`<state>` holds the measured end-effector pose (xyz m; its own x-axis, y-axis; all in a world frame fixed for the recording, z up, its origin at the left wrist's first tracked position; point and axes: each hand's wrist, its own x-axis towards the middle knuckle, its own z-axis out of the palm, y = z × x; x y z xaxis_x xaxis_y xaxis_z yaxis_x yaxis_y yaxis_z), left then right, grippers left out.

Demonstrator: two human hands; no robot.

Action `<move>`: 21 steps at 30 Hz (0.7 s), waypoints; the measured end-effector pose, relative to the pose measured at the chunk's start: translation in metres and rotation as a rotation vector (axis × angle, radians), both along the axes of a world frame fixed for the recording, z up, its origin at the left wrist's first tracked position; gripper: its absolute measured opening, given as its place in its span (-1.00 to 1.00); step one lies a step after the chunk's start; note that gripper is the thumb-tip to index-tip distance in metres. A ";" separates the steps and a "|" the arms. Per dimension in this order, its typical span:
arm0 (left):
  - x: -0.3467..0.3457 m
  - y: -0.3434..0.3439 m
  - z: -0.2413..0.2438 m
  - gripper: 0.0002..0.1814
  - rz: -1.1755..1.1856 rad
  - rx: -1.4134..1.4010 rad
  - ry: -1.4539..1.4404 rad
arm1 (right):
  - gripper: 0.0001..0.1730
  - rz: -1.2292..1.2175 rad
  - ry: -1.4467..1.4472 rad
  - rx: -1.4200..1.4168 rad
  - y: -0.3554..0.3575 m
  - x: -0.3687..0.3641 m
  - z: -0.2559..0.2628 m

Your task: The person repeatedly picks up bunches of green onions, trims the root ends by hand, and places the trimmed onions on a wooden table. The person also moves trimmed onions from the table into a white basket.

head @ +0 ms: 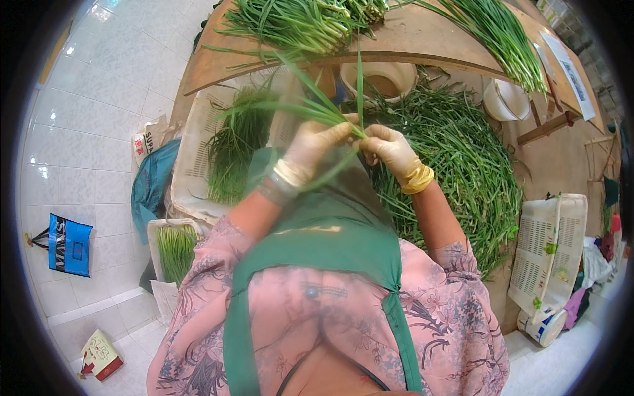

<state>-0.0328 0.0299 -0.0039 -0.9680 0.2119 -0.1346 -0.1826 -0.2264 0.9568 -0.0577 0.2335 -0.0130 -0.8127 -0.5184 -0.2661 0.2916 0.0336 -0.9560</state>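
Observation:
My left hand (312, 148), in a pale rubber glove, is closed on a small bunch of long green leafy stalks, probably garlic chives (317, 113). The leaves fan out up and to the left, partly blurred. My right hand (391, 150), gloved too, pinches at the stalks' lower ends close to the left fingertips. One leaf stands upright between the hands, and another bends down below my left hand. Both hands are above the green apron (322, 218) on my lap. A large heap of loose green leaves (455, 168) lies beside and below my right hand.
A curved wooden table (411, 52) ahead bears bundles of green stalks (297, 24) and a long bunch (500, 44). A white plastic crate (190, 163) with greens stands at left, a smaller one below it. Buckets (506, 100) stand under the table; an upright crate (547, 252) is at right.

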 end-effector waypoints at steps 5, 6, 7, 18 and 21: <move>0.001 0.003 0.019 -0.68 0.260 0.051 0.047 | -0.71 -0.027 0.411 0.516 0.060 0.014 0.006; 0.000 -0.005 0.028 -0.68 0.234 0.056 0.050 | -0.74 -0.049 0.393 0.704 0.084 0.011 0.008; 0.000 -0.009 0.030 -0.68 0.206 0.047 0.062 | -0.77 -0.081 0.596 1.090 0.109 0.005 -0.005; 0.023 -0.012 0.013 -0.78 0.090 0.025 0.199 | -0.71 -0.429 0.193 -0.149 -0.053 0.038 -0.008; 0.034 -0.011 -0.003 -0.86 0.138 0.094 0.278 | -0.74 -0.532 0.422 0.085 -0.042 0.048 -0.032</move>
